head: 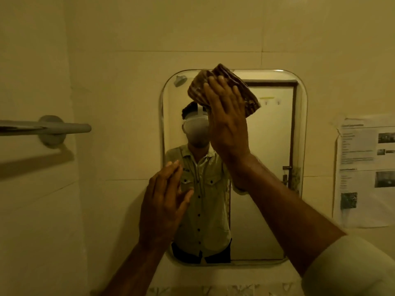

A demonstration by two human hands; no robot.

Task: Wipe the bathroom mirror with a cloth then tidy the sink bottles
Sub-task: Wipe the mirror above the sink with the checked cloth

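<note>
The fingers (222,86) of the right hand (228,122) are spread flat and press a brown patterned cloth (241,90) against the upper part of the mirror (275,167). The cloth is bunched and folded under the palm; its top edge reaches just past the mirror's upper rim, and its right part sticks out beyond the hand. The right forearm runs down and to the right to a pale sleeve (350,268) at the near right corner.

The fingers of the left hand (164,201) are extended and held together, gripping nothing. This hand stands upright, palm toward the glass, over the lower left part of the mirror; whether it touches the glass cannot be told.

The mirror is a rounded rectangle fixed to a tiled wall (128,39). It reflects the person in a buttoned shirt, a shower head (180,80) at the top left and a closed door (275,129) behind.

A grey towel rail (47,127) is mounted on the wall to the left. A printed paper sheet (365,171) is stuck to the wall to the right of the mirror.
</note>
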